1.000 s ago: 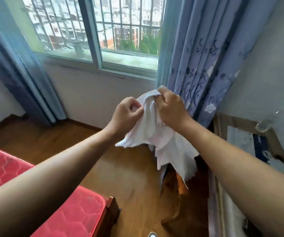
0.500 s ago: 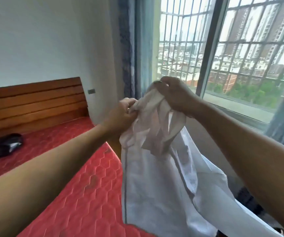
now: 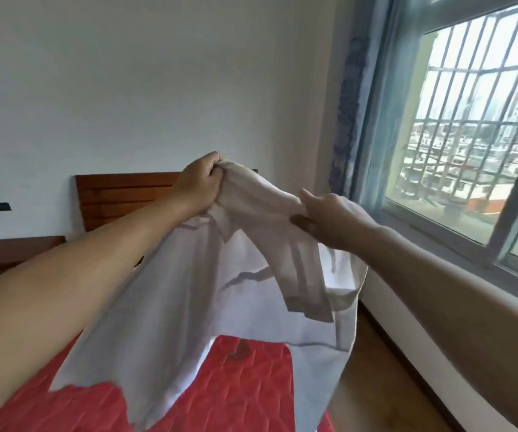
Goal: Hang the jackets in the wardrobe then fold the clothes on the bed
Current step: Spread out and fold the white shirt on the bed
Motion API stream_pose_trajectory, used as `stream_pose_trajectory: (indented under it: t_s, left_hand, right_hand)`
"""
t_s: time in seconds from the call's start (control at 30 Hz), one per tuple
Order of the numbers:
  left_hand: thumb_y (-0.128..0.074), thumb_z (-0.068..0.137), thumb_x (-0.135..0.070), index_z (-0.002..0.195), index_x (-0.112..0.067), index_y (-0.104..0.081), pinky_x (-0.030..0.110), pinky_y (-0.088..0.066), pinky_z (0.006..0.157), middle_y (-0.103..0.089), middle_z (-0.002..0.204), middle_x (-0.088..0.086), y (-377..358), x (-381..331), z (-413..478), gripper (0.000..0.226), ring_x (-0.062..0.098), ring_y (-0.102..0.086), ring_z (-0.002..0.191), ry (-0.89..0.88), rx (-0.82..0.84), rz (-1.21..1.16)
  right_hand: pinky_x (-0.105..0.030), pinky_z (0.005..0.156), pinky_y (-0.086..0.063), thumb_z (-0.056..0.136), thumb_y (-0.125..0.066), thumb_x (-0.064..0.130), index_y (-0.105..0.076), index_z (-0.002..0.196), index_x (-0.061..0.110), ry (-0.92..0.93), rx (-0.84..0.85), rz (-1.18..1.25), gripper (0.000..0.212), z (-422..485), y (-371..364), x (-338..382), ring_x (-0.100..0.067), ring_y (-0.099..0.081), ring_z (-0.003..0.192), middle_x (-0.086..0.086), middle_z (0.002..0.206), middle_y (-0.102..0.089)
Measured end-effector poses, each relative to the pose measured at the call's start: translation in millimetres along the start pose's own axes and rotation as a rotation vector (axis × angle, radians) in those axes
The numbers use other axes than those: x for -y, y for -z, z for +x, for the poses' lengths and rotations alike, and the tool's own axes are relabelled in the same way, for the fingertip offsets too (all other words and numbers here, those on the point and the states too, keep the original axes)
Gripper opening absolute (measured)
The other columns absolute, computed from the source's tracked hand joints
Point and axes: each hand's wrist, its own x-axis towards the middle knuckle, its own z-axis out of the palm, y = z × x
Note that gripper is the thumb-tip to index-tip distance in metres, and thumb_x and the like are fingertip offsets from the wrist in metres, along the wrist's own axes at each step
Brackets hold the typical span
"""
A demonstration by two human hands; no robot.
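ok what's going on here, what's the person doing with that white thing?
A person holds a white shirt up in the air above the bed's red mattress. The left hand grips a bunched upper edge, and the right hand pinches what looks like a sleeve beside it. The rest hangs loose below, not yet folded or laid flat. No wardrobe is in view.

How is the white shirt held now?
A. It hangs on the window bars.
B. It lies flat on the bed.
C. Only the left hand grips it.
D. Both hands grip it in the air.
D: the left hand and the right hand each grip the white shirt, which hangs above the red mattress.
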Motion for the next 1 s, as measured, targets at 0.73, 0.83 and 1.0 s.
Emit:
stream_pose_trajectory:
  t_s: [0.73, 0.83, 1.0]
  left_hand:
    - [-0.047, 0.094, -0.071, 0.142, -0.022, -0.056, 0.061, -0.040, 0.112, -0.064, 0.136, 0.010, 31, 44, -19, 0.069, 0.030, -0.059, 0.128, 0.401, 0.791, -0.730]
    - [-0.064, 0.097, -0.044, 0.132, -0.018, -0.065, 0.061, -0.046, 0.106, -0.065, 0.131, 0.015, 21, 51, -19, 0.044, 0.033, -0.064, 0.120, 0.370, 0.794, -0.723]
    - [-0.053, 0.096, -0.060, 0.141, -0.021, -0.057, 0.055, -0.048, 0.105, -0.060, 0.140, 0.016, 15, 47, -16, 0.060, 0.037, -0.058, 0.129, 0.378, 0.930, -0.790]
  right_hand:
    - [-0.035, 0.064, -0.040, 0.088, -0.063, 0.065, -0.056, 0.091, 0.009, -0.022, 0.006, 0.510, 0.056, 93, 17, 88, -0.020, -0.051, 0.074, -0.002, 0.084, -0.059]
    - [-0.034, 0.066, -0.037, 0.091, -0.055, 0.067, -0.056, 0.087, 0.002, -0.013, 0.057, 0.612, 0.065, 89, 17, 88, -0.019, -0.044, 0.073, -0.006, 0.080, -0.050]
    - [-0.034, 0.060, -0.030, 0.077, -0.017, 0.079, -0.033, 0.069, 0.016, -0.037, 0.091, 0.615, 0.065, 87, 27, 91, -0.025, -0.034, 0.072, -0.007, 0.073, -0.033]
